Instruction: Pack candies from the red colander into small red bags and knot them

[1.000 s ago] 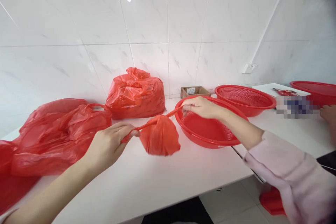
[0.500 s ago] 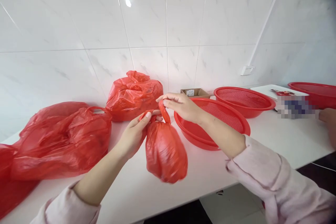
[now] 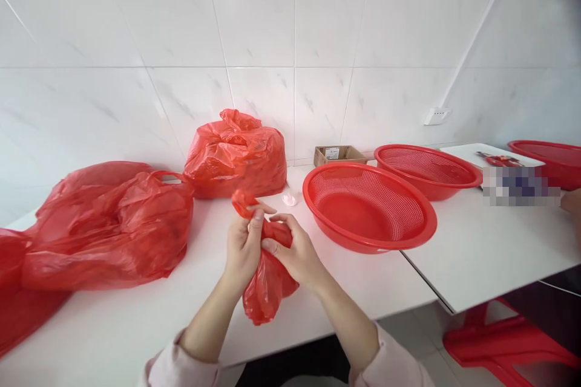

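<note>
"Gripping, both of the hands; the left hand (image 3: 242, 245) is closed on the neck of that small red bag (image 3: 271, 284), the bunched top (image 3: 244, 202) poking out toward eleven o'clock; the right hand (image 3: 297, 251) pinches the film just beside it."

"And the bag, is it resting or up?"

"Held up in front of the person, over the near part of the worktop (image 3: 358, 290); its bottom hangs toward six o'clock; whether that touches the surface, I can't tell."

"Heavy, would you say?"

"Light, I'd guess; the film looks thin and soft, all creases; it would likely slide a bit in the grip and could split if a nail went in; what's inside I can't make out."

"So where would you take hold?"

"At the gathered neck, where the plastic is bunched thick; the belly looks loose, so it would probably only squash and shift."

"What's round it?"

"A bulky red bag (image 3: 236, 160) at eleven o'clock, near the wall (image 3: 181, 24); a wide, slumped bag (image 3: 109, 227) between nine and ten; a red basket (image 3: 358, 211) at two, with a second basket (image 3: 429, 190) beyond; a crumpled pale scrap (image 3: 289, 198) at twelve."
</note>
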A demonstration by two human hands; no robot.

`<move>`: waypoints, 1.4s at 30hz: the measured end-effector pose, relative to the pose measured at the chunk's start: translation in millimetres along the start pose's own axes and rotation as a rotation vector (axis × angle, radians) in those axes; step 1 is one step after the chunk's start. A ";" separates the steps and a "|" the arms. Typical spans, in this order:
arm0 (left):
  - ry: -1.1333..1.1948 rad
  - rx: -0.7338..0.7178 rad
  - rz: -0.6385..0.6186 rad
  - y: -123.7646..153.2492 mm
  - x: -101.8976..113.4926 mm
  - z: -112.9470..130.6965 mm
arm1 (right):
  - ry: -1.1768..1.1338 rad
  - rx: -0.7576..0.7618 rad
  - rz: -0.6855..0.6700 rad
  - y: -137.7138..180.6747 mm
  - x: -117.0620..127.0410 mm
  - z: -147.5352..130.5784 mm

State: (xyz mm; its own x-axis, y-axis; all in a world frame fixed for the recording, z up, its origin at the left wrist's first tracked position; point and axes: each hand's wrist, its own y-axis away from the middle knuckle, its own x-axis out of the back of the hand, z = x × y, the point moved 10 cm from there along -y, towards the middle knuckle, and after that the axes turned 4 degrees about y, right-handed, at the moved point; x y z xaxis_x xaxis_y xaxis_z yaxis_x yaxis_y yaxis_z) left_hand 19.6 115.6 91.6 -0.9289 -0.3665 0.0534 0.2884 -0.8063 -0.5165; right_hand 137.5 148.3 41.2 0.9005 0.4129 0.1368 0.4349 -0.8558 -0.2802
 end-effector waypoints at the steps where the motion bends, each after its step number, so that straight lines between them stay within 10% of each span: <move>1: -0.086 -0.022 -0.006 5.5 1.2 -4.8 | 0.040 -0.015 0.066 4.7 2.8 10.8; 8: -0.098 0.315 -0.047 50.3 1.1 -60.4 | 0.199 0.071 0.226 23.6 1.5 23.3; 14: -0.198 0.252 0.144 57.0 21.9 -53.2 | 0.186 0.038 0.291 34.6 14.8 41.6; 25: -0.207 0.221 0.133 79.7 36.1 -76.6 | 0.256 0.088 0.459 40.2 42.2 45.4; 35: -0.330 0.018 -0.055 110.5 26.5 -51.0 | 0.488 -0.305 -0.142 49.0 21.0 80.2; 42: -0.287 -0.112 -0.136 133.1 6.1 -43.8 | 0.478 -0.230 -0.282 36.4 -5.6 65.0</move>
State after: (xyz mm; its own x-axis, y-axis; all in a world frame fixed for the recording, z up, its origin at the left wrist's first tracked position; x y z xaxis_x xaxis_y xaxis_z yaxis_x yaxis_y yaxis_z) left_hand 42.1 26.3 -14.3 -0.8490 -0.3878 0.3589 0.1240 -0.8064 -0.5782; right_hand 148.4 135.1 -31.5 0.6273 0.4932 0.6027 0.5974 -0.8013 0.0339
